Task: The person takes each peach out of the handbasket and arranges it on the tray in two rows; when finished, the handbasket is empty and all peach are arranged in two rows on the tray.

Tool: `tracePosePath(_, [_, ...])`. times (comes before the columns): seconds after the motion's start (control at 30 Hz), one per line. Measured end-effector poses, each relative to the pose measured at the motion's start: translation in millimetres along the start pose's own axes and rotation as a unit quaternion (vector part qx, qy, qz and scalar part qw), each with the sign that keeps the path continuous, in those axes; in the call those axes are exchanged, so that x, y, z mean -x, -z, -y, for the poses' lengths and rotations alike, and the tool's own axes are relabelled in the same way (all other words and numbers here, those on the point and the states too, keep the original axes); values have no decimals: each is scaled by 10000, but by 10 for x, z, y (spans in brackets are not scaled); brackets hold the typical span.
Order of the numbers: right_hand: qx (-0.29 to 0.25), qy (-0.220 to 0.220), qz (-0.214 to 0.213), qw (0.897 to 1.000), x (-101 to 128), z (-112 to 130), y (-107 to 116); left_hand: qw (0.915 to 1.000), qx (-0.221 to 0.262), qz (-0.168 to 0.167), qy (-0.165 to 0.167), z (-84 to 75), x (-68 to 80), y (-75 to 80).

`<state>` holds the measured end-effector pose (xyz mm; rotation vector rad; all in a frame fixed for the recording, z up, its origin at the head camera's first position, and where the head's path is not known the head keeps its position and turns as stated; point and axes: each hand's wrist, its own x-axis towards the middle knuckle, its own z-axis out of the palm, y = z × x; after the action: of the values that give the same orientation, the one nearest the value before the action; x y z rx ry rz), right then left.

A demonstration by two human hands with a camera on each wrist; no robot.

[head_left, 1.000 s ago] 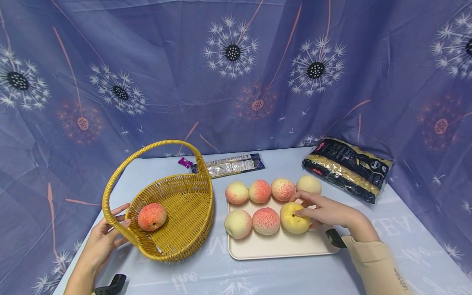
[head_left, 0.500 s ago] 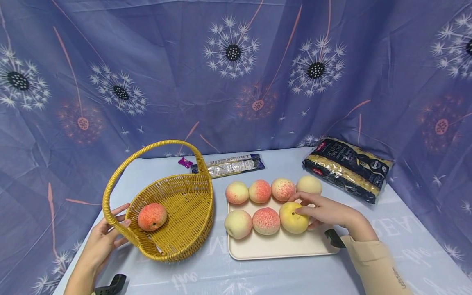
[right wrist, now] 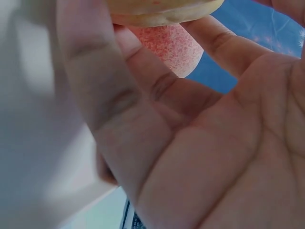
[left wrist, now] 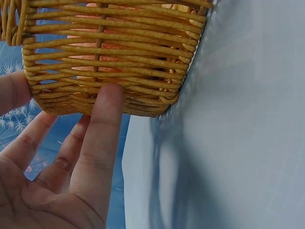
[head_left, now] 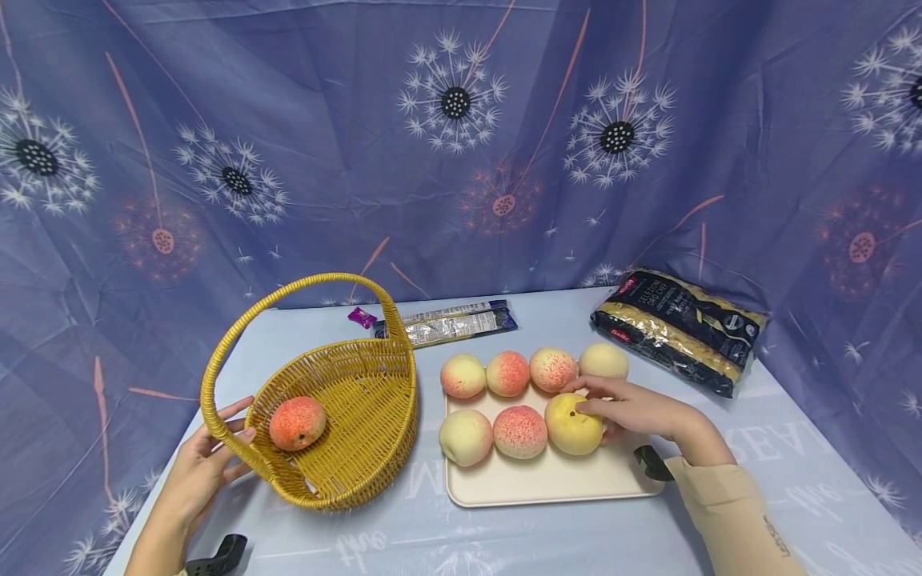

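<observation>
My left hand [head_left: 202,468] is at the left side of a yellow wicker basket [head_left: 367,464] with a tall handle. In the left wrist view its fairly straight fingers [left wrist: 102,129] touch the basket's woven wall [left wrist: 133,62]. One red peach [head_left: 298,423] lies inside the basket. My right hand [head_left: 637,410] holds a yellow peach [head_left: 572,428] over a cream tray [head_left: 547,490], fingers on its far side and right side. Left of it are a speckled red peach [head_left: 520,432] and a pale peach [head_left: 465,438]. Several more peaches line the tray's back.
A dark pasta bag [head_left: 680,328] lies at the back right, behind my right hand. Flat silver-and-blue packets [head_left: 457,322] and a small purple wrapped sweet [head_left: 362,318] lie at the back, behind the basket. A dandelion-print curtain [head_left: 461,200] rises behind the table.
My right hand and the yellow peach have shifted slightly left, closer to the speckled red peach. My left hand and the basket stay where they were.
</observation>
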<state>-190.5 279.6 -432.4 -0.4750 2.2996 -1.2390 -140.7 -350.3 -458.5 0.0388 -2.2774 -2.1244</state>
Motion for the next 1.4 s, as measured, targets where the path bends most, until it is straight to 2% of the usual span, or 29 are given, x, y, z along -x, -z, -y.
tracePosePath(0.4, [206, 180, -198, 9994, 13, -43, 22, 9999, 27, 55, -102, 5, -3, -4])
tracePosePath(0.63, [524, 312, -269, 9978, 52, -88, 50, 9999, 24, 47, -136, 7, 2, -7])
tracePosePath(0.87, [374, 417, -117, 9984, 114, -52, 70, 9998, 36, 84, -162, 9, 8, 0])
tracePosePath(1.4, [377, 396, -169, 9984, 73, -27, 25, 9999, 39, 50, -96, 13, 7, -1])
